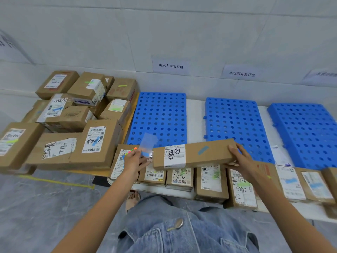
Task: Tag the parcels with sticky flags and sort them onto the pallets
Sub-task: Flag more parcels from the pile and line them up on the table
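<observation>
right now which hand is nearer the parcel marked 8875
Right. The right hand grips one end of the long parcel, just above the 8875 parcel; the left hand, pinching the sticky flags, is at the other end, several parcels to the left.

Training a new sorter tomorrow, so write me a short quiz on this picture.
1. True or false: the long parcel gripped at one end by the right hand already carries a blue flag.
2. What does the left hand hold? A) a marker B) the sheet of sticky flags C) a tape roll
3. How many blue pallets lie along the wall?
Key: 1 true; 2 B; 3 three.
</observation>
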`<state>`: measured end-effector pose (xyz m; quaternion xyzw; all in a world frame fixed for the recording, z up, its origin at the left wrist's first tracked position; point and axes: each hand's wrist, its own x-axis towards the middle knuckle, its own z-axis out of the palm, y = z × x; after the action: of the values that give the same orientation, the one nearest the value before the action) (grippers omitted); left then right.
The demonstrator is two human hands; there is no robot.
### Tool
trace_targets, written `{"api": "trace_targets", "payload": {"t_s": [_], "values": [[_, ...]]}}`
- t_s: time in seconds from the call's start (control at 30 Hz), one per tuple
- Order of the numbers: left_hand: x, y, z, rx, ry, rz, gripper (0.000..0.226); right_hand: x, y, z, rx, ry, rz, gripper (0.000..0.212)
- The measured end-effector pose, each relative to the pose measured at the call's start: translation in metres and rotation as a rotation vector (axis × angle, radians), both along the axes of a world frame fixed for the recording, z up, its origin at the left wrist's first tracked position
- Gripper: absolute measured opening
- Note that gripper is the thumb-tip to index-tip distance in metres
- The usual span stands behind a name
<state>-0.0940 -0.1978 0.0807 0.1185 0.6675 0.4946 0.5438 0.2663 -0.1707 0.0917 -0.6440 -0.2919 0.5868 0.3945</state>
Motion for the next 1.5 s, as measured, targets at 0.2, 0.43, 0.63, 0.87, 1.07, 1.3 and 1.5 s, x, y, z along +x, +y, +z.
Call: {"api": "trace_targets", "payload": {"t_s": [0.2,0.43,0.63,0.87,1.07,1.3,1.5], "values": [[-0.001,-0.006,-0.027,-0.085,0.478,-0.223,0.02,0.02,0.007,0.009,0.001,0.125,-0.161,0.055],[0.006,0.003,-0.021,0.101,0.914,-0.459,0.019,-0.014,0.023,0.026,0.032,0.228,-0.12,0.049],[-0.022,0.04,0.069,0.341,0.447,-0.244,0.043,-0.073,0.059,0.053,0.088,0.192,0.005,0.043],[-0.108,0.082,0.118,0.338,0.623,-0.079,0.032,-0.159,0.12,0.091,0.19,0.016,0.205,0.048],[-0.211,0.134,0.145,0.322,0.796,-0.079,0.037,-0.257,0.186,0.11,0.185,-0.028,0.281,0.045],[-0.349,0.239,0.169,0.366,0.697,-0.159,0.029,-0.393,0.297,0.137,0.197,-0.058,0.136,0.038],[-0.427,0.341,0.156,0.315,0.637,-0.362,0.036,-0.474,0.388,0.128,0.209,-0.216,0.092,0.038]]}}
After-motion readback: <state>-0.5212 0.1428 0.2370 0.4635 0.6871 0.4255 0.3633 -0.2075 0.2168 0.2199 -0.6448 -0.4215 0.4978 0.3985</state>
